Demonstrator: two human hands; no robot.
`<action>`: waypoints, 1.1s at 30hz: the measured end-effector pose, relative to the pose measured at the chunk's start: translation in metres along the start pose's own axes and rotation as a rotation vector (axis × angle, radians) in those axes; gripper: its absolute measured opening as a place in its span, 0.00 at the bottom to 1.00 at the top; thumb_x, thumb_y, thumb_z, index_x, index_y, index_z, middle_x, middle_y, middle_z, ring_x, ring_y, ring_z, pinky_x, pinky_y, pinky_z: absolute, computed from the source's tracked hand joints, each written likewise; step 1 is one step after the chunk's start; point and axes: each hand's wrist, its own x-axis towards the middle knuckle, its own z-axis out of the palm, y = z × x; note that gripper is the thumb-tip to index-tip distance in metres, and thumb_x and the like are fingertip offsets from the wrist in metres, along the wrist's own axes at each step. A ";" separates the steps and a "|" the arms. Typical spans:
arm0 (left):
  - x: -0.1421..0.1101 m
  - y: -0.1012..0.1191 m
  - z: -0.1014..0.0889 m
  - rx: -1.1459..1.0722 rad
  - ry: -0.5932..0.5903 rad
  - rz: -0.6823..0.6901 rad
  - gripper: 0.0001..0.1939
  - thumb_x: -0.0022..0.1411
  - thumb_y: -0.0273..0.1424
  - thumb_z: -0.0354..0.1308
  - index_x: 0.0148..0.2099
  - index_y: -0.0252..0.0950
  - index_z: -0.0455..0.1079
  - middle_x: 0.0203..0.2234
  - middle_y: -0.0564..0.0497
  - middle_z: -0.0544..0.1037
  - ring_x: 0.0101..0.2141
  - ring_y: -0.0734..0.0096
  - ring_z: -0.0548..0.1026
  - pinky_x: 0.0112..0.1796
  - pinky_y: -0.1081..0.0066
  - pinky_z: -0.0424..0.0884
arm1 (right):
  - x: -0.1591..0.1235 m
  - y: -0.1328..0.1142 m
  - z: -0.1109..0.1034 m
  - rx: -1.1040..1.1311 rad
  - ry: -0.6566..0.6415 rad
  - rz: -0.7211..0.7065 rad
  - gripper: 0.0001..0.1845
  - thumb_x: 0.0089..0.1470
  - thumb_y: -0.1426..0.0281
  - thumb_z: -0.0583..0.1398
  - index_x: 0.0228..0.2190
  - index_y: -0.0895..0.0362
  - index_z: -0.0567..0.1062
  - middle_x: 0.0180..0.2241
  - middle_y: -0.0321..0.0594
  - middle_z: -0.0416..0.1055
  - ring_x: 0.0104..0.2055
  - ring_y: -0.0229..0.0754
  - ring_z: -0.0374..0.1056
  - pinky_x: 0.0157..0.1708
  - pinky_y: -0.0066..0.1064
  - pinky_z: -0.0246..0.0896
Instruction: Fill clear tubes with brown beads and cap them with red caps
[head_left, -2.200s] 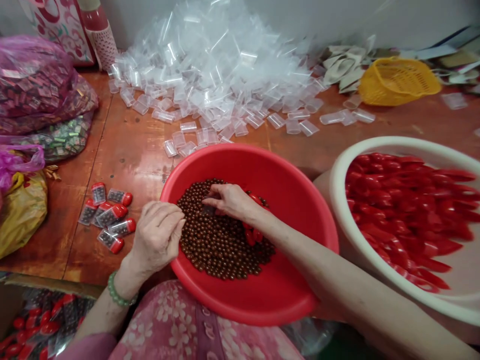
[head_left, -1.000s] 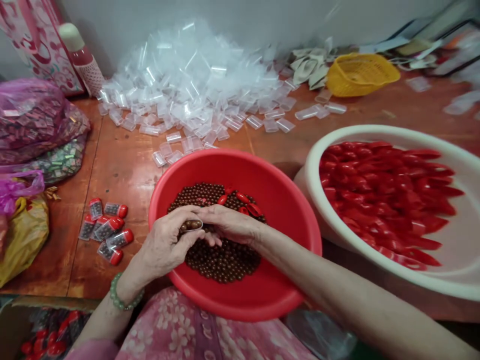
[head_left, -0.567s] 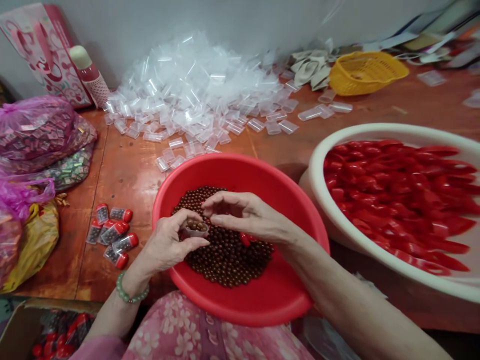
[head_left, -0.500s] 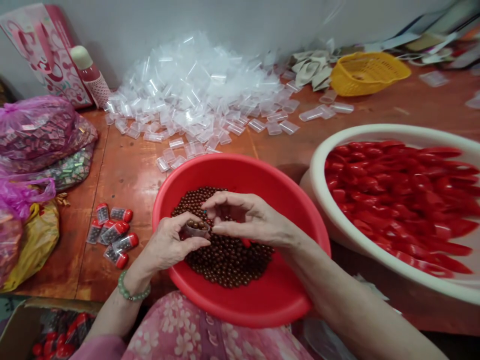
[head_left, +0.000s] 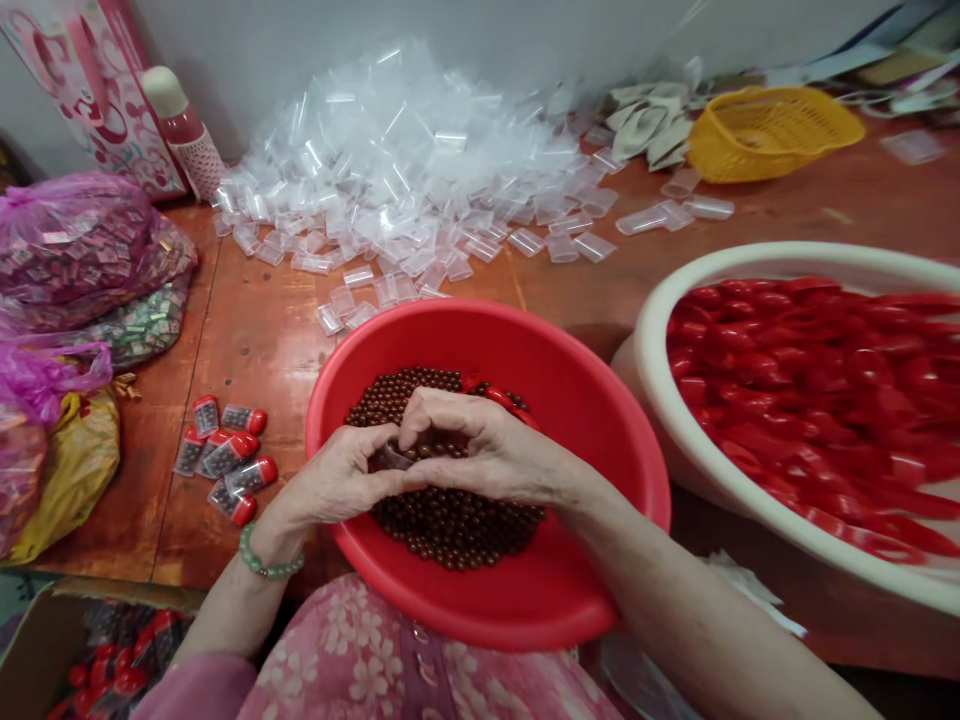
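My left hand is closed around a small clear plastic tube, held over the left side of a red basin. Most of the tube is hidden by the fingers. My right hand is curled, its thumb and fingertips pressed at the tube's mouth; whatever they pinch is hidden. Beneath both hands, round brown balls lie heaped in the basin. A few red caps rest on the heap, partly behind the right hand. Filled tubes with red caps lie on the table to the left.
A white tub of red spoon-shaped pieces stands at right. Clear tubes are piled at the back, near a yellow basket. Plastic bags and a bottle are at left; a cardboard box sits below.
My right hand has come out of the balls to the tube in my left hand. Balls showed in its mouth a moment ago; now the right fingers close over it.
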 end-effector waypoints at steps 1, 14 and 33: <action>0.000 0.000 0.000 0.000 -0.004 0.001 0.17 0.58 0.41 0.61 0.38 0.29 0.71 0.28 0.52 0.70 0.30 0.75 0.65 0.33 0.75 0.64 | 0.000 0.000 0.000 0.008 -0.005 0.011 0.11 0.55 0.63 0.62 0.28 0.57 0.69 0.28 0.34 0.63 0.30 0.35 0.59 0.30 0.27 0.55; 0.005 0.001 -0.001 -0.246 0.121 0.044 0.11 0.54 0.31 0.62 0.40 0.32 0.70 0.31 0.51 0.75 0.31 0.76 0.70 0.35 0.75 0.65 | -0.007 -0.003 -0.001 0.038 -0.024 0.281 0.15 0.55 0.61 0.60 0.23 0.56 0.63 0.23 0.31 0.59 0.25 0.33 0.55 0.26 0.25 0.52; 0.008 0.013 0.001 -0.322 0.114 0.051 0.10 0.53 0.29 0.65 0.39 0.32 0.74 0.34 0.48 0.81 0.36 0.71 0.78 0.41 0.70 0.74 | -0.048 0.016 -0.047 -0.606 0.042 0.669 0.07 0.58 0.66 0.55 0.31 0.56 0.70 0.29 0.38 0.73 0.29 0.38 0.67 0.30 0.30 0.58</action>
